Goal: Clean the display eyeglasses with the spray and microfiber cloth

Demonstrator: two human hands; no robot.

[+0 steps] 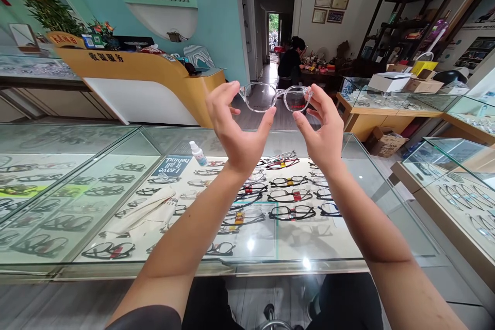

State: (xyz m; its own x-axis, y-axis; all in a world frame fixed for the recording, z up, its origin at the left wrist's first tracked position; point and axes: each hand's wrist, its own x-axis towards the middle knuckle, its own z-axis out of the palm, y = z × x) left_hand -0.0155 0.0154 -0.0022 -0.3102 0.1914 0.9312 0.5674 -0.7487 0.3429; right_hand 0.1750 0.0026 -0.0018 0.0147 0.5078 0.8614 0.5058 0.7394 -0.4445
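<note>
A pair of clear-framed eyeglasses (pixel 279 92) is held up in front of me, above the glass display case (pixel 309 247). My left hand (pixel 240 129) pinches its left end, thumb below the lens and fingers at the hinge. At the other end, my right hand (pixel 323 124) grips the frame the same way. Red marking shows on the right lens. Below, rows of eyeglasses (pixel 292 196) lie inside the case. On the glass top stand a white spray bottle (pixel 198 153) and, further left, a pale cloth pouch (pixel 149 211).
A yellow service counter (pixel 154 69) stands beyond the case at left. Further back a person (pixel 291 64) in black sits at a cluttered desk. More glass cases (pixel 460 185) line the right, with boxes (pixel 390 82) on one. A cardboard box (pixel 385 140) is on the floor.
</note>
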